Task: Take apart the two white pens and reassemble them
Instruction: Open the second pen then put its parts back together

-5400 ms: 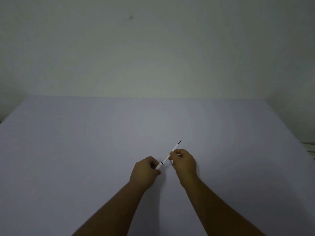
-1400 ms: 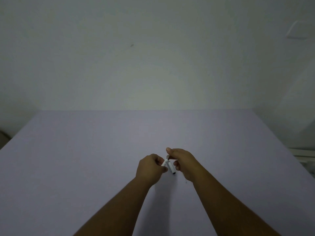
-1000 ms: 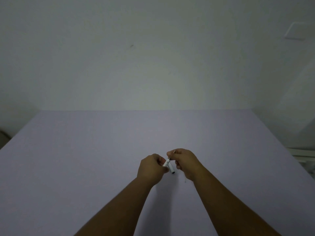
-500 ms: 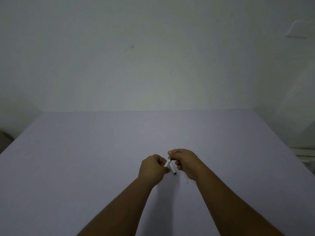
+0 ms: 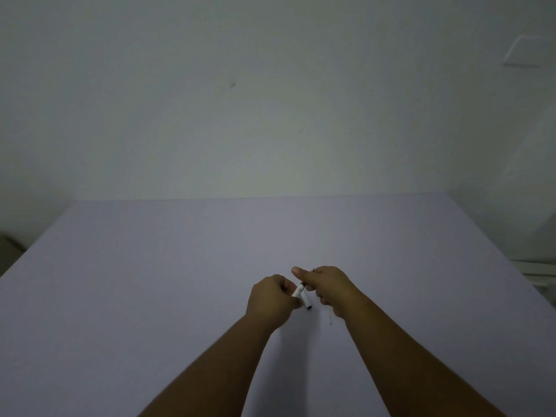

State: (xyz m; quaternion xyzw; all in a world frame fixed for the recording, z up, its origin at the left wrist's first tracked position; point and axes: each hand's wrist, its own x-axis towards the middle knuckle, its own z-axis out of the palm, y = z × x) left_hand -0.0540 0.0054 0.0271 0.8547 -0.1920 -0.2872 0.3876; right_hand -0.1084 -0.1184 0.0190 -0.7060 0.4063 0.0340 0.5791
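Both hands meet over the middle of a pale lilac table (image 5: pixel 150 281). My left hand (image 5: pixel 270 299) is closed around a short white pen piece (image 5: pixel 298 291) that sticks out towards the right. My right hand (image 5: pixel 329 287) pinches a second white pen piece (image 5: pixel 307 303) with a dark end, which hangs down beside the first and touches or crosses it. A thin pale rod, perhaps a refill (image 5: pixel 330 319), pokes out below my right hand. The rest of the parts are hidden in the fists.
A plain pale wall (image 5: pixel 270 100) rises behind the table's far edge. A white ledge or frame (image 5: pixel 538 272) shows past the table's right edge. A dark object (image 5: pixel 7 245) sits beyond the left edge.
Over five seconds the long pen held between my hands has become two short pieces held close together. In the last second the hands barely moved; the right thumb lifted slightly.
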